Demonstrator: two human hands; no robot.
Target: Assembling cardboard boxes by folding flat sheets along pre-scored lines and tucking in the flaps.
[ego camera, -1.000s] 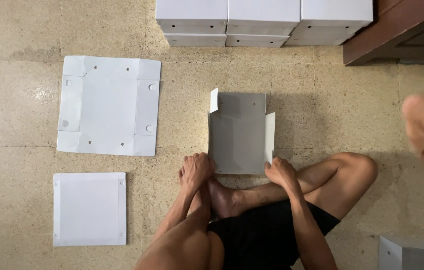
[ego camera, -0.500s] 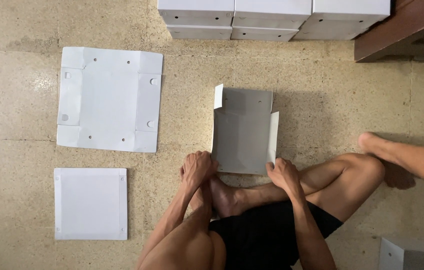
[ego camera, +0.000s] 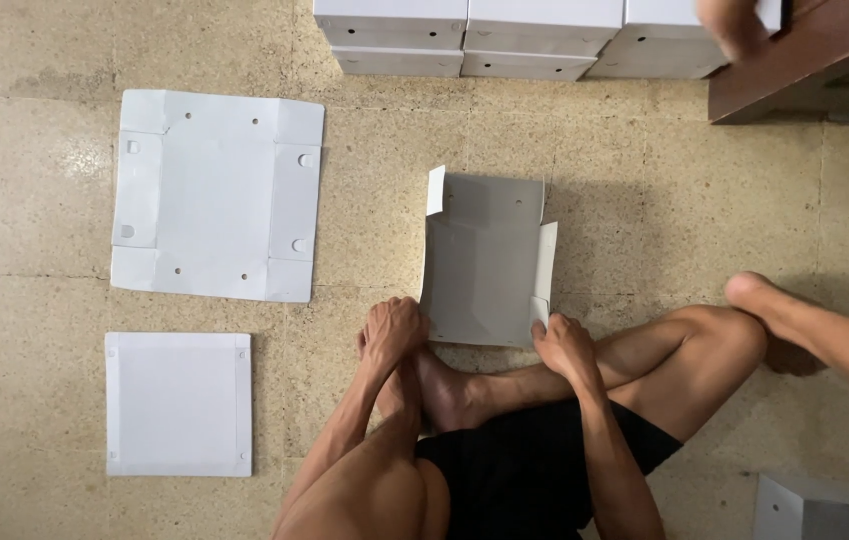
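Gripping the near edge of the half-folded box point(ego camera: 485, 265) on the floor, left hand point(ego camera: 393, 332) and right hand point(ego camera: 565, 345) pinch its corners; best to press each crease evenly, keeping walls square.

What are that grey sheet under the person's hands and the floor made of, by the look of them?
The grey sheet looks like thin cardboard or corrugated plastic, matt: it holds sharp creases, its side flaps stand up, and small punched holes show. Which of the two I cannot tell. The floor looks like speckled stone or terrazzo tile, slightly glossy, with faint joint lines and a soft sheen.
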